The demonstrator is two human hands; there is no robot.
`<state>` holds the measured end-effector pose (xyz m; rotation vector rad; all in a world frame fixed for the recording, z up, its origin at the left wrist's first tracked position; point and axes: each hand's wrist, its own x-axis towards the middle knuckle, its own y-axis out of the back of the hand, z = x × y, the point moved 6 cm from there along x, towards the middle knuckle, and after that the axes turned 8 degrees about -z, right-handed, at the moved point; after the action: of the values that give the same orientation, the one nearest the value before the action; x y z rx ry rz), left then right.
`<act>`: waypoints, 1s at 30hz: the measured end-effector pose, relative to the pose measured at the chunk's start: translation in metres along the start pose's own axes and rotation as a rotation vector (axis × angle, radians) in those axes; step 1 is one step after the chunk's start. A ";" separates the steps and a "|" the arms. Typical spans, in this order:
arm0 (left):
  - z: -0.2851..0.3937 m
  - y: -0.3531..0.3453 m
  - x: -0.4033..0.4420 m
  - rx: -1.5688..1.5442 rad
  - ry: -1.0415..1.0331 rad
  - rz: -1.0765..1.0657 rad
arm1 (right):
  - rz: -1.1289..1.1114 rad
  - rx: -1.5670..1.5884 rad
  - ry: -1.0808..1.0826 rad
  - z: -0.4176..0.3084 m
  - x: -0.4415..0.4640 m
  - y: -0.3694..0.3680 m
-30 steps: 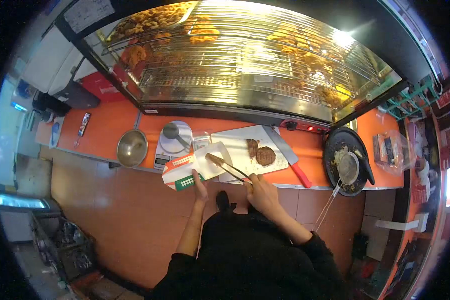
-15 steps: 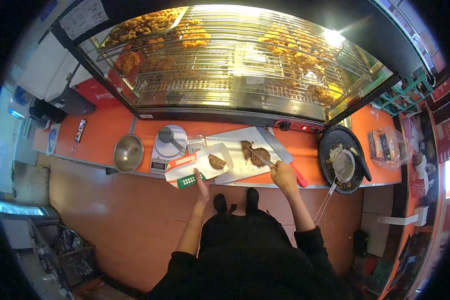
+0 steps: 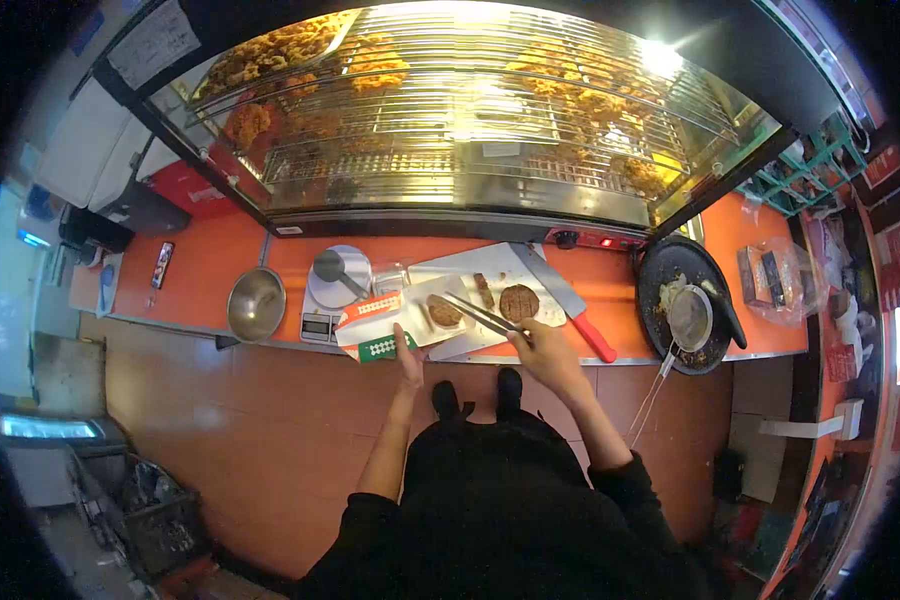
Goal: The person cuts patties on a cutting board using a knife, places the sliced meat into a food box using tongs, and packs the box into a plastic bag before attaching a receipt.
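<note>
My left hand (image 3: 408,362) grips an open paper food box (image 3: 363,329), white with red and green printed flaps. A browned piece of meat patty (image 3: 444,311) lies inside it. In my right hand (image 3: 550,355) are metal tongs (image 3: 488,319), their tips over the box at the edge of that piece. Beside the box, on the white cutting board (image 3: 470,263), lie a rounded patty (image 3: 519,302) and a narrow patty strip (image 3: 484,291). A large knife (image 3: 558,288) with a red handle rests along the board's right side.
A lit glass display warmer (image 3: 420,212) with fried food stands behind the counter. To the left are a kitchen scale (image 3: 320,327) with a scoop and a steel bowl (image 3: 257,306). A black pan (image 3: 660,262) holding a strainer (image 3: 690,318) sits at the right.
The tongs have moved left from the patties on the board to the box. The strip and the rounded patty now lie further apart. My left hand still holds the box.
</note>
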<state>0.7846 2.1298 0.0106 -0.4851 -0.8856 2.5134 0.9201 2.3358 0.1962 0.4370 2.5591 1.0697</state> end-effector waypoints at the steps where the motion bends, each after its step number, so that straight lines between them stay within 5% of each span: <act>1: -0.003 0.000 0.001 -0.036 -0.004 -0.009 | 0.054 -0.115 0.084 -0.003 0.000 -0.004; 5: 0.000 0.007 -0.006 -0.008 -0.003 0.049 | 0.168 -0.268 -0.024 0.016 -0.001 0.007; 13: 0.009 -0.001 -0.014 0.044 0.001 0.115 | 0.013 -0.398 -0.203 0.031 0.013 -0.043; 21: 0.002 0.014 -0.010 0.048 -0.034 0.073 | 0.108 -0.192 -0.049 0.008 -0.008 -0.009; 24: -0.005 0.017 -0.010 0.059 -0.008 0.064 | -0.040 -0.108 0.043 -0.015 -0.021 -0.018; 29: -0.003 0.007 -0.013 0.050 -0.011 0.066 | 0.078 -0.231 0.031 -0.003 -0.035 0.008; 30: -0.004 0.008 -0.013 0.017 0.005 0.026 | 0.080 -0.239 -0.102 0.015 -0.036 0.011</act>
<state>0.7949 2.1193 0.0048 -0.5001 -0.8601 2.5402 0.9602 2.3380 0.2014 0.5195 2.3059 1.3270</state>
